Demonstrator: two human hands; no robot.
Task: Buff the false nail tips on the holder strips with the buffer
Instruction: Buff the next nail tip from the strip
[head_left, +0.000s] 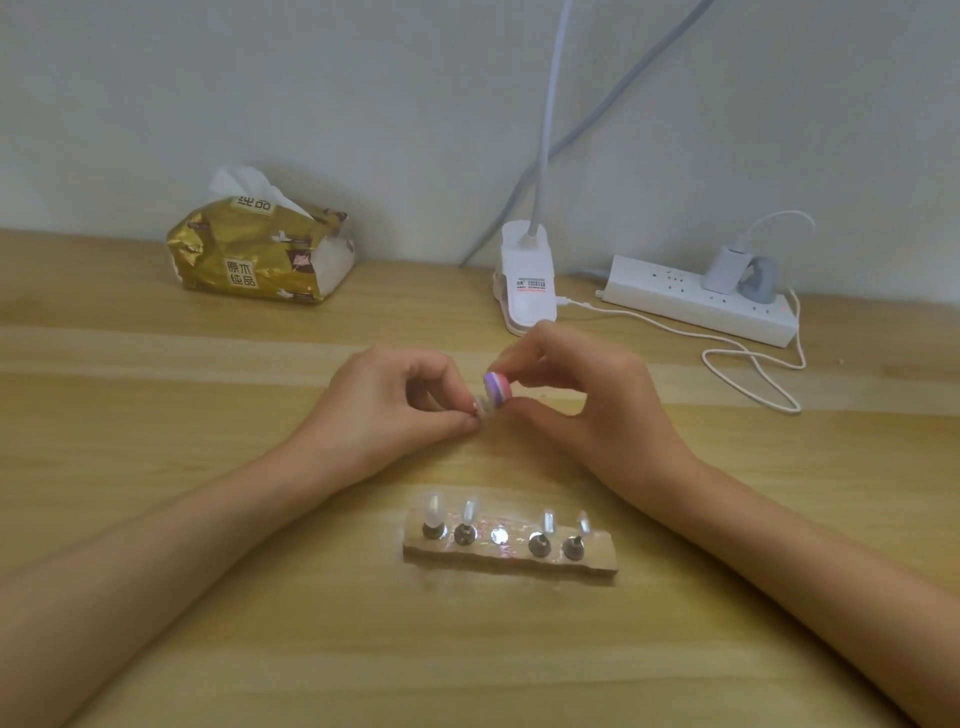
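A small pink, white and purple buffer block (496, 388) is pinched between the thumb and fingers of my right hand (582, 395). Its face lies against a clear false nail tip on a small stand (482, 407), which my left hand (395, 410) pinches at the fingertips. Both hands hover over the wooden table's middle. Nearer to me lies the holder strip (511, 558), a tan block with several clear nail tips standing on metal pegs. Its middle spot (500, 535) shows only a bare silver disc.
A gold tissue pack (260, 254) sits at the back left. A white clip lamp base (525, 283) stands just behind my hands, with its neck rising up the wall. A white power strip (696, 299) with a charger and looping white cable (748, 374) lies at the back right.
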